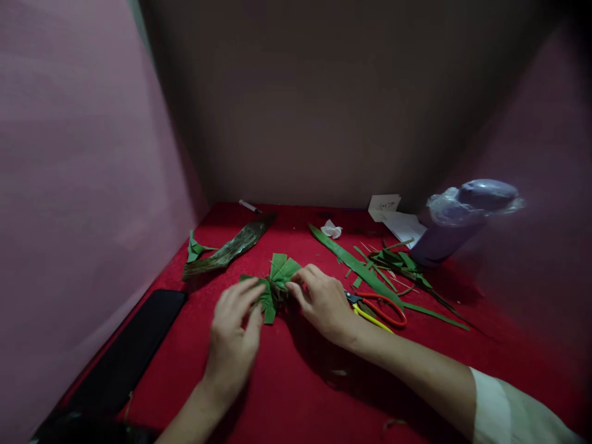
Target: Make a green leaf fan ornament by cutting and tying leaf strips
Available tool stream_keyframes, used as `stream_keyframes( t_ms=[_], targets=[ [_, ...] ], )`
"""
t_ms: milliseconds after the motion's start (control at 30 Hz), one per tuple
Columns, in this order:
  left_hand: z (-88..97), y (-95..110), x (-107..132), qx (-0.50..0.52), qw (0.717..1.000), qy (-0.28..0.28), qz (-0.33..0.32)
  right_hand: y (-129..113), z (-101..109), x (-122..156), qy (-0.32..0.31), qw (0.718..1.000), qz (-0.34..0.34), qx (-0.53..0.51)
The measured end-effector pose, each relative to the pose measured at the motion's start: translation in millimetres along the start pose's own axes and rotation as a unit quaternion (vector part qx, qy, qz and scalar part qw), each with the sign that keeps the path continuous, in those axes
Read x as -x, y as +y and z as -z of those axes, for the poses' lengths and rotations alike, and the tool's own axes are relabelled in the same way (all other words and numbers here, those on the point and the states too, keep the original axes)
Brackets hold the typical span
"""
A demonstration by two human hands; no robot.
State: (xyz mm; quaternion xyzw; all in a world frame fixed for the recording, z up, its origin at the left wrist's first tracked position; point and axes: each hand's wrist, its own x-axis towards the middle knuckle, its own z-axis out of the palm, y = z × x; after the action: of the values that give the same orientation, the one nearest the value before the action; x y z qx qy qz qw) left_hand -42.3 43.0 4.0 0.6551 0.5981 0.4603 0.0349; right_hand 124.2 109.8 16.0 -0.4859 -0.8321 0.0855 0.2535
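A folded green leaf piece [279, 267], with several flaps spread out like petals, lies on the red cloth [287, 382] in front of me. At its left side is my left hand [234, 333], fingers apart and fingertips at the flaps. My right hand [321, 302] pinches the right flap between thumb and fingers. Scissors [382, 308] with one red and one yellow handle lie just beyond my right wrist, partly hidden by it. The centre of the leaf piece looks dark and bunched; its details are too small to make out.
At the right lie a long green leaf [356, 265], leaf scraps [402, 262] and a purple container [444, 237] topped with clear plastic. White papers [402, 225] and crumpled tissue [331, 229] sit behind. Leftward are a dark leaf [234, 246], a syringe-like tube [250, 206] and a black flat object [134, 351].
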Motion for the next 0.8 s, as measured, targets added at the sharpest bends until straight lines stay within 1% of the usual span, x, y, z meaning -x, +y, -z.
stream_keyframes(
  t_ms=[33, 67, 133, 167, 200, 300, 400, 600, 700, 800],
  targets=[
    [4.6, -5, -7, -0.013, 0.999, 0.020, 0.041, 0, -2, -1, 0.004, 1.000, 0.002, -0.001],
    [8.4, -10, -14, -0.017, 0.996, 0.023, 0.082, -1, -4, -2, 0.006, 1.000, 0.007, -0.004],
    [12.7, -22, -28, 0.028, 0.986, -0.017, 0.166, -2, -7, -3, 0.004, 1.000, 0.021, -0.007],
    [12.9, -26, -34, 0.066, 0.974, -0.046, 0.213, -3, -9, -4, 0.001, 1.000, 0.027, -0.003],
    [12.0, -31, -39, 0.107, 0.959, -0.061, 0.254, -4, -11, -4, -0.001, 0.999, 0.032, 0.006],
    [5.2, -37, -52, 0.131, 0.951, -0.077, 0.270, -7, -16, -5, -0.011, 0.999, 0.041, 0.035],
    [-1.5, -38, -62, 0.136, 0.948, -0.091, 0.273, -8, -21, -2, -0.019, 0.998, 0.043, 0.031],
    [-4.8, -28, -83, 0.183, 0.923, -0.174, 0.291, -6, -27, 3, -0.019, 0.999, 0.029, -0.003],
    [-4.7, -22, -85, 0.212, 0.907, -0.196, 0.306, -5, -29, 3, -0.005, 1.000, 0.027, -0.004],
    [-5.9, -20, -80, 0.260, 0.887, -0.202, 0.323, -4, -30, 4, 0.023, 0.999, 0.033, -0.001]
  ],
)
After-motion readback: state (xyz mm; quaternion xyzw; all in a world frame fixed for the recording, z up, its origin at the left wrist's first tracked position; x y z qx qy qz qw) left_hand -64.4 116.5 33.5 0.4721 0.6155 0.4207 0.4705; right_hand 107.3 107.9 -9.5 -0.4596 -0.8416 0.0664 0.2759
